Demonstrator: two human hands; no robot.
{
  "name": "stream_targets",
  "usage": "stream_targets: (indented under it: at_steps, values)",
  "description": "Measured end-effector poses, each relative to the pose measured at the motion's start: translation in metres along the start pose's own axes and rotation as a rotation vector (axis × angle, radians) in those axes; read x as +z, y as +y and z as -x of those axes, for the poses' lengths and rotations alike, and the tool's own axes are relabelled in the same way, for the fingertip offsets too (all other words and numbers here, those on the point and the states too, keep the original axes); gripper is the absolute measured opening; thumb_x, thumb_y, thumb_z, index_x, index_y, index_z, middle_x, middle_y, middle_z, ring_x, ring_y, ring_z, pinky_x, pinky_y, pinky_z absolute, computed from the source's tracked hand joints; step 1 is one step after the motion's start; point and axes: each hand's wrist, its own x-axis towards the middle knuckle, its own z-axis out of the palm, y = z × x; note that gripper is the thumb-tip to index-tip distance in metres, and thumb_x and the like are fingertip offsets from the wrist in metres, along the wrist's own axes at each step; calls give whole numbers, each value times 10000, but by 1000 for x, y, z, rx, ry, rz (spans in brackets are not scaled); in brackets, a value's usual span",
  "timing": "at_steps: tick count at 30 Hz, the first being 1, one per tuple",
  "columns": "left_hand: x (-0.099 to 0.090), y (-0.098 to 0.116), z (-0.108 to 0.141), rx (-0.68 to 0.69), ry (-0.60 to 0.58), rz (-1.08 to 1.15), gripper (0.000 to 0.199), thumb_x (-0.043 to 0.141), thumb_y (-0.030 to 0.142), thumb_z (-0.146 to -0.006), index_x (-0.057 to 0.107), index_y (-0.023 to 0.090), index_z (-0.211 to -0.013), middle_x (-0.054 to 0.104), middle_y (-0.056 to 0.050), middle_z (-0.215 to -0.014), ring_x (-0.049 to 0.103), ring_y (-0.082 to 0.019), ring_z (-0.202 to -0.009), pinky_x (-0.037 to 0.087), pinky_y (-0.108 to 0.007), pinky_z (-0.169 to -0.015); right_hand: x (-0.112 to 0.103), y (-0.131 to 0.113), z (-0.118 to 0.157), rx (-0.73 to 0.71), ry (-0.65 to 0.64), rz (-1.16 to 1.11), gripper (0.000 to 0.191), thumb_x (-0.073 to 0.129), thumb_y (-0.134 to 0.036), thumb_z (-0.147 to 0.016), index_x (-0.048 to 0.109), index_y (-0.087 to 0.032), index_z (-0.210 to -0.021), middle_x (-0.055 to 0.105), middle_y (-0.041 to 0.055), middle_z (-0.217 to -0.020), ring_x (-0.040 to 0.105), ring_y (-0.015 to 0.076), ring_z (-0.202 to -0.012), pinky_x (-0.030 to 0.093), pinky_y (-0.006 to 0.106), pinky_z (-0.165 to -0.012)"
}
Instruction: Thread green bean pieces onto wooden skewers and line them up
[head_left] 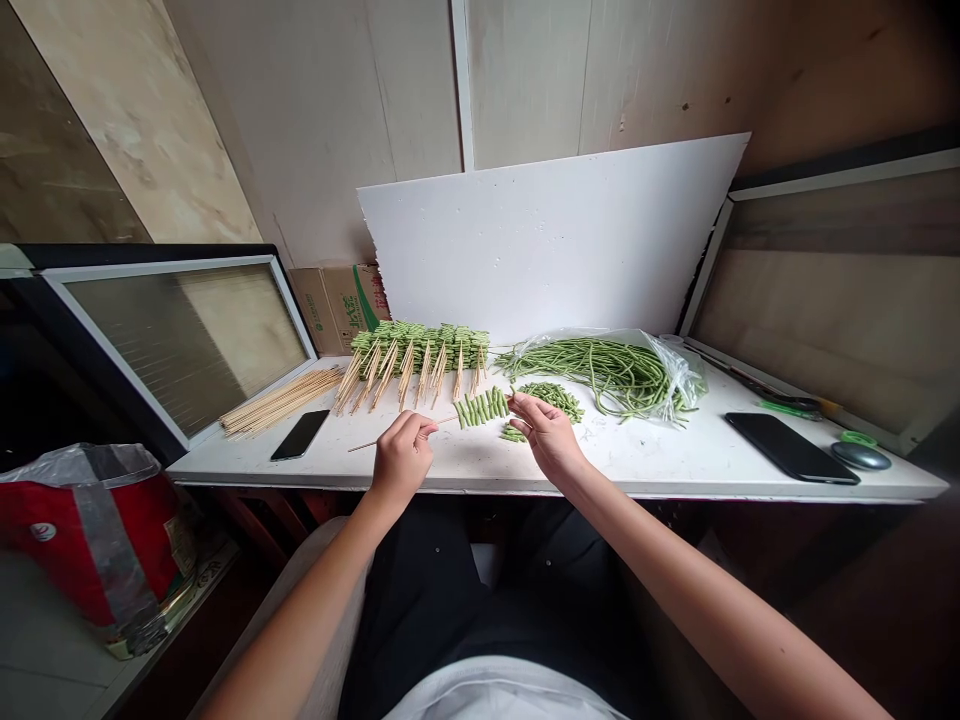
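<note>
My left hand (403, 452) is closed around a thin wooden skewer (363, 446), whose bare end sticks out to the left. Several short cut green bean pieces (482, 407) sit side by side along the skewer's other end. There, my right hand (547, 432) pinches a green bean piece at the tip, its fingers partly covering it. Just behind the right hand lies a pile of cut green beans (553, 398) on the white table (465, 468). Stacked bean skewers (420, 345) stand at the back, their bare sticks pointing toward me.
Loose wooden skewers (281, 400) and a black phone (301, 435) lie at left. Long green beans (600, 368) spill from a clear plastic bag (679, 375). At right are another phone (789, 447) and a mouse (861, 456). A white board (555, 240) leans behind.
</note>
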Motion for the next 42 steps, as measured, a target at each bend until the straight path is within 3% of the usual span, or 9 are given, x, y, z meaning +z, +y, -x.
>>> stream_targets:
  at_steps: [11,15,18,20,24,29,35,42]
  values:
    - [-2,4,-3,8,-6,2,251,507,46,-943,653,200,-810,674,-28,-779,647,-170,-733,483,-265,-663,9,2,9,-20,38,24,341,911,-506,-656,808,-229,-826,775,77,-1083,641,300,-1202,571,345,-864]
    - [-5,-2,-6,-19,0,13,237,519,63,-953,656,204,-821,682,-25,-794,658,-169,-743,487,-263,-668,7,-1,7,-40,-9,50,356,907,-507,-683,827,-244,-909,767,85,-1172,624,312,-1250,566,342,-842]
    - [-5,-12,-6,-73,0,8,209,546,86,-949,656,205,-818,691,-25,-797,665,-178,-744,493,-272,-676,-5,-2,-3,-91,-76,112,413,811,-585,-788,816,-256,-1039,760,100,-1227,638,302,-1249,555,351,-849]
    - [-4,-20,-5,-102,-4,1,187,568,99,-940,657,206,-815,698,-26,-795,668,-185,-745,496,-280,-682,-17,-4,-12,-130,-95,232,444,760,-620,-825,808,-249,-1065,777,106,-1179,672,295,-1184,544,376,-882]
    - [-2,-29,-3,-132,-18,-9,169,582,108,-929,659,205,-814,704,-27,-792,668,-189,-739,493,-285,-681,-48,-8,-32,-264,-156,659,358,821,-572,-764,826,-247,-915,801,95,-1010,681,322,-1028,505,470,-941]
    - [0,-30,-1,-123,-47,-1,162,581,127,-940,670,208,-832,708,-33,-807,664,-190,-741,490,-287,-678,-74,-1,-45,-443,-345,1171,200,824,-463,-768,825,-278,-844,783,85,-874,612,350,-1041,446,486,-966]
    - [2,-31,1,-105,-64,6,161,580,147,-961,674,204,-843,700,-32,-810,655,-184,-736,484,-285,-682,-71,13,-39,-527,-330,1386,60,772,-294,-814,824,-272,-834,773,109,-925,589,367,-1080,435,461,-925]
    - [3,-28,1,-97,-79,21,174,564,147,-973,674,207,-853,702,-39,-823,657,-187,-758,490,-287,-685,-60,12,-29,-546,-320,1489,121,699,-208,-867,808,-257,-849,752,119,-918,571,367,-1056,439,441,-869]
